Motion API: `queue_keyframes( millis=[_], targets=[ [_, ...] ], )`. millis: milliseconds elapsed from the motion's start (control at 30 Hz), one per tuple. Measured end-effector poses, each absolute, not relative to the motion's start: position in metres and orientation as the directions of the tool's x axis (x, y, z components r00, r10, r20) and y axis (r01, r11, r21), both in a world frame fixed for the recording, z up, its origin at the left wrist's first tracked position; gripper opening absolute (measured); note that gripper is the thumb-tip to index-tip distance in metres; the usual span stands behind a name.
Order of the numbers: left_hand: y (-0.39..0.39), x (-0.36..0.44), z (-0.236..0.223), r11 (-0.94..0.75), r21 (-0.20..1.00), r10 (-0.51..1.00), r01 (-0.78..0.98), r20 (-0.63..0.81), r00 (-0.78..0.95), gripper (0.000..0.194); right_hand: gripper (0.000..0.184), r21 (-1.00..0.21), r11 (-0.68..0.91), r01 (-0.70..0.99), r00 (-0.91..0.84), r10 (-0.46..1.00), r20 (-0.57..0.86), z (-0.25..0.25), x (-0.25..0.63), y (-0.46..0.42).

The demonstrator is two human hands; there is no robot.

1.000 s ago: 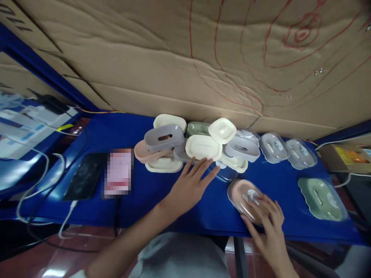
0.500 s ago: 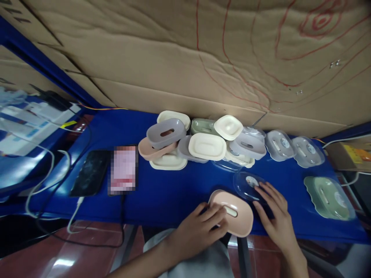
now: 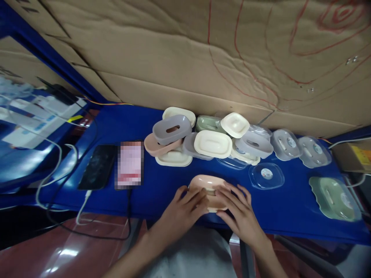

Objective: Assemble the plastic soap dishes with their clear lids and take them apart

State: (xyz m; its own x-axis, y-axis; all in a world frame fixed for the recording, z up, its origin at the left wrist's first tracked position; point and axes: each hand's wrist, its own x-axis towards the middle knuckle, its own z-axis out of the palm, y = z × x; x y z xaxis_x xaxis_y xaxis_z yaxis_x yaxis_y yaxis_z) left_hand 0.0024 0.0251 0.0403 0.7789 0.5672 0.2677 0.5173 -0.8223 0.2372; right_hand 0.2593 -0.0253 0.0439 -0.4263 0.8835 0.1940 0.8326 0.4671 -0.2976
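A peach soap dish [image 3: 207,180] lies near the table's front edge, right in front of me. My left hand [image 3: 187,204] grips it from the left, with bent fingers reaching into its middle. From the right, my right hand [image 3: 239,206] holds the same dish, fingers over its side and thumb at the near rim. The fingers partly cover the slot in its floor. A clear lid [image 3: 266,176] with a round sticker lies alone beyond my right hand. Behind is a pile with a grey soap dish [image 3: 172,129] and a cream tray [image 3: 213,144].
Lidded grey soap dishes [image 3: 286,144] stand at the back right, and a lidded green one [image 3: 333,199] at the right. On the left lie a dark phone [image 3: 98,166] with a white cable and a pixelated pink-screened device [image 3: 129,164]. A cardboard wall [image 3: 162,50] rises behind.
The clear lid came off the peach soap dish and was left on the table by my right hand. The dish moved left, and both hands are now on it.
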Motion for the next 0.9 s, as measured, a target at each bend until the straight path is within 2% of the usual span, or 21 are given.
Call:
queue_keyframes(
  millis=[100,267,367,467,600,700,800,900],
  targets=[
    [0.024,-0.001,0.04,-0.802,0.242,0.598,0.546,0.318,0.736,0.022,0.049,-0.302,0.487,0.82,-0.443,0.873,0.206,0.048,0.258,-0.016],
    [0.006,-0.006,0.033,-0.757,0.311,0.646,0.574,0.489,0.586,0.034,0.036,-0.388,0.52,0.761,-0.396,0.846,0.356,0.06,0.273,-0.016],
    [0.0,-0.003,0.029,-0.758,0.325,0.649,0.565,0.465,0.603,0.032,0.033,-0.436,0.492,0.754,-0.283,0.841,0.461,0.075,0.289,-0.013],
    [0.002,0.002,0.028,-0.778,0.318,0.627,0.541,0.347,0.698,0.034,0.033,-0.362,0.495,0.79,-0.24,0.793,0.56,0.093,0.295,0.009],
    [0.009,0.002,0.028,-0.797,0.323,0.597,0.51,0.293,0.747,0.025,0.034,-0.172,0.5,0.849,-0.364,0.788,0.496,0.111,0.282,0.059],
    [0.013,-0.002,0.03,-0.798,0.311,0.599,0.517,0.301,0.742,0.029,0.037,-0.073,0.469,0.88,-0.375,0.781,0.5,0.114,0.272,0.079],
    [0.017,-0.005,0.032,-0.779,0.328,0.625,0.534,0.338,0.704,0.032,0.042,-0.099,0.418,0.903,-0.305,0.785,0.539,0.106,0.277,0.065],
    [0.018,-0.002,0.033,-0.744,0.376,0.667,0.553,0.369,0.647,0.021,0.037,-0.173,0.257,0.951,-0.119,0.818,0.562,0.088,0.304,0.027]
  ],
)
